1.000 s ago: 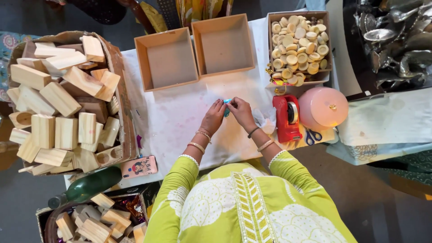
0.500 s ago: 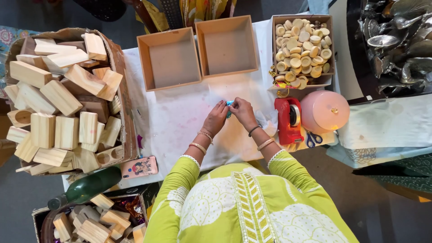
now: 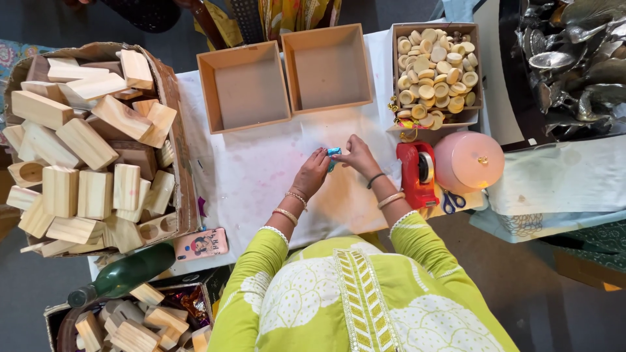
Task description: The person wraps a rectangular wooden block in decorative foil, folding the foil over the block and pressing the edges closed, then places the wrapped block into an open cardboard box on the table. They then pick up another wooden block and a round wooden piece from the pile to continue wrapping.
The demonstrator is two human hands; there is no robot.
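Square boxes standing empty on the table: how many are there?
2. The left empty box and the right empty box stand side by side at the table's far edge, beyond the hands. The third tray, further right, holds wooden discs.

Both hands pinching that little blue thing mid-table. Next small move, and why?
Probably carry the blue piece forward into the nearer open box. Left hand and right hand both pinch it over the white sheet, and both boxes just ahead sit empty. What the piece is stays too small to tell.
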